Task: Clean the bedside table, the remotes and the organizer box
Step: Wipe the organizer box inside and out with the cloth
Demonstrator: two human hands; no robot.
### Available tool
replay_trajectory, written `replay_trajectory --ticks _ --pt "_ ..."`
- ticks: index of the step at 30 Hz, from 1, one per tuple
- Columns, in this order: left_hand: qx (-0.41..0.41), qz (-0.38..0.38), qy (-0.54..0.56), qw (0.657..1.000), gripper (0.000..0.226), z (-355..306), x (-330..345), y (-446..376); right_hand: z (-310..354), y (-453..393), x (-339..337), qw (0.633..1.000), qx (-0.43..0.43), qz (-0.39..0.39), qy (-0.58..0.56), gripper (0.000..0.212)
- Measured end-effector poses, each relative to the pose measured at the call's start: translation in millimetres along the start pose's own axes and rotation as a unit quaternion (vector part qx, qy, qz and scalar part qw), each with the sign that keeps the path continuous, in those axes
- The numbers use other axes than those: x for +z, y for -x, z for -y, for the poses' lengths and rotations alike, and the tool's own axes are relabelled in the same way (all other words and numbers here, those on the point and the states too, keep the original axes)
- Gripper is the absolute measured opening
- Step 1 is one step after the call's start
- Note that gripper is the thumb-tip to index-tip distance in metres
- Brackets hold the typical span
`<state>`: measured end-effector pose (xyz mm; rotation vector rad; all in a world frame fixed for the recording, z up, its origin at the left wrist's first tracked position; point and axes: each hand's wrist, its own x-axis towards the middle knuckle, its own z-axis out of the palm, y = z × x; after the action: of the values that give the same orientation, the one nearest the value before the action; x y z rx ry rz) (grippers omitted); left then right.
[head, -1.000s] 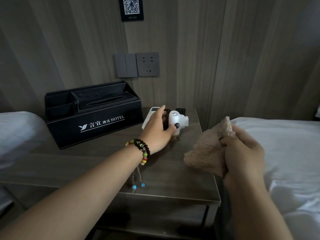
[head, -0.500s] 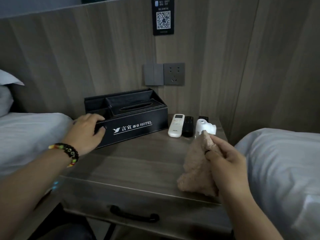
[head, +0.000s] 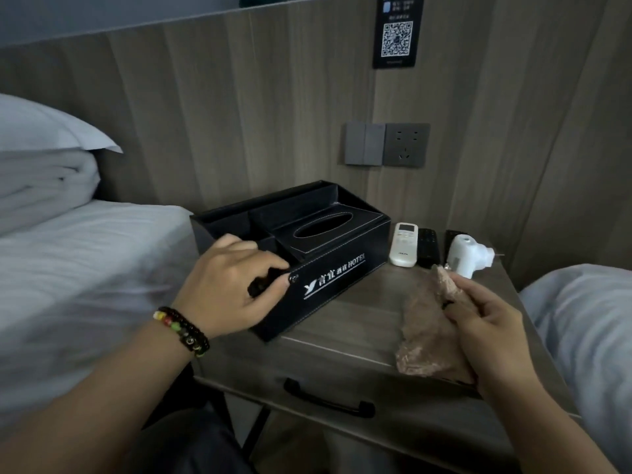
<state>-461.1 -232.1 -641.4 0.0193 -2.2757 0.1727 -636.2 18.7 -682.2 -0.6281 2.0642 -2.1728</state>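
Note:
The black organizer box (head: pixel 328 265) with white hotel lettering stands on the left part of the wooden bedside table (head: pixel 345 323). My left hand (head: pixel 225 285) grips its front left corner, thumb on the front face. My right hand (head: pixel 485 333) holds a crumpled pinkish-brown cloth (head: pixel 427 330) above the table's right front. A white remote (head: pixel 404 248) and a black remote (head: pixel 429 247) lie side by side at the back right. Another dark remote (head: pixel 452 236) is partly hidden behind a white plug-in device (head: pixel 466 256).
White beds flank the table: one on the left (head: pixel 85 268) with a pillow (head: pixel 41 131), one on the right (head: pixel 588 319). A switch and socket plate (head: pixel 386 144) sits on the wood wall panel. The table's drawer has a black handle (head: pixel 328 398).
My left hand left the white plug-in device and went left to the organizer box, now gripping its corner. The view shifted left. My right hand lowered the cloth toward the table.

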Motion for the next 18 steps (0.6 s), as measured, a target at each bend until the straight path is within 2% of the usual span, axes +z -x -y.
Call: replay_trajectory --ticks 3,6,8,12,14,18 --pt "-0.005 -0.066 0.002 0.998 0.042 -2 -1 9 1 3 2 1.0 -0.014 0.003 0.019 0.04" --pt "-0.075 -0.18 0.037 0.98 0.057 -14 12 15 3 10 3 0.999 -0.031 0.005 0.036 0.045" --pt "-0.114 -0.23 0.069 0.964 0.065 -18 18 17 3 16 4 0.998 -0.044 0.002 0.043 0.048" --pt "-0.13 -0.286 0.114 0.943 0.063 -35 11 8 11 29 9 0.997 -0.068 -0.006 0.048 0.049" --pt "-0.167 -0.325 0.152 0.918 0.057 -45 2 0 22 35 19 0.995 -0.09 -0.016 0.037 0.046" --pt "-0.269 -0.38 0.264 0.845 0.057 -49 -17 -19 59 46 50 0.986 -0.162 -0.011 0.03 0.046"
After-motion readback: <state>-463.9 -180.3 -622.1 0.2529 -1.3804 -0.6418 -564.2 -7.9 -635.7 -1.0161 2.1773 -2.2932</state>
